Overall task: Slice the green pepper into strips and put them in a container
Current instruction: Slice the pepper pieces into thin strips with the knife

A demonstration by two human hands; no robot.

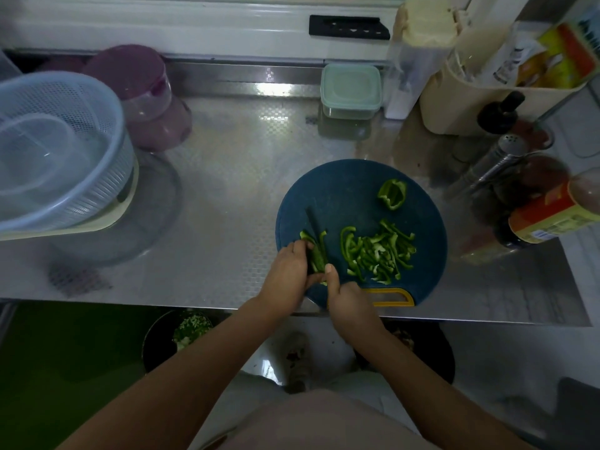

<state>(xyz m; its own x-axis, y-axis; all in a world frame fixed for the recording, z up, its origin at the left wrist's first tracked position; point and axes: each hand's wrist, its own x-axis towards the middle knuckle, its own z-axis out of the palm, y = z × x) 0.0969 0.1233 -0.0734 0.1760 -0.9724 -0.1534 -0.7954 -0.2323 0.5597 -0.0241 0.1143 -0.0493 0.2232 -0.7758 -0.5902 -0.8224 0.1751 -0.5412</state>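
A round dark-blue cutting board (350, 190) with a yellow handle lies on the steel counter. At its left edge my left hand (289, 271) holds down a green pepper piece (316, 258) with curled fingers. My right hand (347, 297) grips a dark knife (315, 220), whose blade lies against that piece. Freshly cut strips stick out beside the blade. A pile of pepper strips (378, 254) lies on the board's right half. An uncut pepper chunk (393, 193) sits at the board's far right. A small lidded container (350, 90) stands at the back of the counter.
A white colander in a basin (58, 151) stands at left, with purple lidded tubs (143, 95) behind it. Bottles, a shaker (500, 160) and a cream caddy crowd the right side. Below the counter edge sit dark bowls (177, 336), one holding chopped greens.
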